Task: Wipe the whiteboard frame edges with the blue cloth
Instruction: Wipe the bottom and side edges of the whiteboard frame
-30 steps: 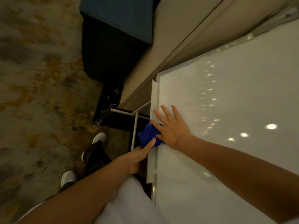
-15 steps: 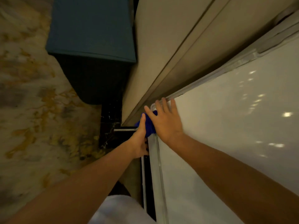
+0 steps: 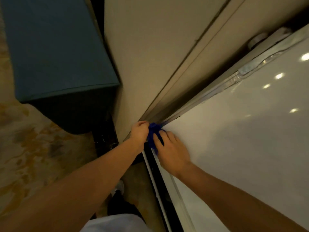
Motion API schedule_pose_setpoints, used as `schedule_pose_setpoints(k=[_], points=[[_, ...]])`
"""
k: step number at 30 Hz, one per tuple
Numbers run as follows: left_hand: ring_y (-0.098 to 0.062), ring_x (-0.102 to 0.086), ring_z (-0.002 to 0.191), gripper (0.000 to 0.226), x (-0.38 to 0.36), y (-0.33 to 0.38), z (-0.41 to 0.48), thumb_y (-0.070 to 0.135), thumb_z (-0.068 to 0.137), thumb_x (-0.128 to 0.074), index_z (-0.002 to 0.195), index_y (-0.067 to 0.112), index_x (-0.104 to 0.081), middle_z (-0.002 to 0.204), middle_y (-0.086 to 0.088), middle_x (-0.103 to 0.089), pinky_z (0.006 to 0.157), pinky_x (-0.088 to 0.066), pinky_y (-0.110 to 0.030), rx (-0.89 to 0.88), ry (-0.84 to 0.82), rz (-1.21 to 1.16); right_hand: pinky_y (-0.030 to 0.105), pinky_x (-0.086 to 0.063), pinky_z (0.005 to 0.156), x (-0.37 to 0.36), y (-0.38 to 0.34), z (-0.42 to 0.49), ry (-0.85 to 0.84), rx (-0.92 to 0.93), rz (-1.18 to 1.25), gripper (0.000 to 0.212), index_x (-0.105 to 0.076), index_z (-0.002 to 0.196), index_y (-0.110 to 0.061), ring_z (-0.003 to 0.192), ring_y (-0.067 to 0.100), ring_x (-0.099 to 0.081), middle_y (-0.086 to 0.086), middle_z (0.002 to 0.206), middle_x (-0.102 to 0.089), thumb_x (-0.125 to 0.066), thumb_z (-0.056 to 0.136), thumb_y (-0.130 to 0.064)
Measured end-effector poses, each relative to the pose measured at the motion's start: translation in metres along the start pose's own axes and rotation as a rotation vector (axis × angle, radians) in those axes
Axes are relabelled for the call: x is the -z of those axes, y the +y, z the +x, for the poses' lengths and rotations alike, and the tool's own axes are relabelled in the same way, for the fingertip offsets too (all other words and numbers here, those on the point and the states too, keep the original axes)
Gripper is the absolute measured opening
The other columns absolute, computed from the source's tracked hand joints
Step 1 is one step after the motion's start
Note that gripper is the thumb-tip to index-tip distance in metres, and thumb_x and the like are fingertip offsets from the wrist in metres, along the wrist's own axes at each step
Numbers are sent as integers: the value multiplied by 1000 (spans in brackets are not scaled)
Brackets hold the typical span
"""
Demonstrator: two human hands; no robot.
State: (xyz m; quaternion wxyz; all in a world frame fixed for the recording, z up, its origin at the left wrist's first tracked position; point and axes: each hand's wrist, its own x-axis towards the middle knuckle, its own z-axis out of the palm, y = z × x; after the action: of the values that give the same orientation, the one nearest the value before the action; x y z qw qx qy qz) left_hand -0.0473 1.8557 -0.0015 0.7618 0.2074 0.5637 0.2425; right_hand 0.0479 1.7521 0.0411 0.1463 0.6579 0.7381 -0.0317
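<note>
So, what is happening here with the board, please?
A person is cleaning the frame of a whiteboard. Both hands hold a blue cloth at the board's corner, where the side edge meets the long edge. The left hand grips the cloth from the outer side, and the right hand presses it on the board's face. A teal box stands on the floor beside the wall.

both bare forearms reach forward from the bottom of the view and meet near the middle. the left hand is curled into a loose fist, knuckles up, thumb side toward the right hand. the right hand lies palm down with its fingers spread and bent slightly, just beside the left hand, wrist angled back toward the lower right.
</note>
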Motion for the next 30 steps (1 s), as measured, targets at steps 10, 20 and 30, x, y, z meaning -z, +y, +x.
schedule_pose_setpoints(k=[10,20,30], points=[[-18,-67,85,26,38,12,16,28,94,-52,108,14,-69,99,-6,-72,64,-52,-27,100,-203,-45,52,2,120,-44,-42,29,-124,-207,110,85,-4,156,-23,146,33,24,7,165,3,-13,89,-76],[-19,-65,75,28,27,9,32,36,91,-54,99,14,-70,82,-5,-71,57,-54,-30,274,-346,57,53,3,120,-30,-35,29,-101,-216,145,77,-7,155,-30,148,35,17,7,165,4,-39,91,-57],[-19,-68,83,28,-25,42,34,28,92,-50,101,12,-71,91,-6,-72,67,-51,-32,204,-455,117,50,-1,121,18,4,47,-44,-216,-76,84,-25,151,-12,148,41,-8,20,160,-18,-71,80,-15]])
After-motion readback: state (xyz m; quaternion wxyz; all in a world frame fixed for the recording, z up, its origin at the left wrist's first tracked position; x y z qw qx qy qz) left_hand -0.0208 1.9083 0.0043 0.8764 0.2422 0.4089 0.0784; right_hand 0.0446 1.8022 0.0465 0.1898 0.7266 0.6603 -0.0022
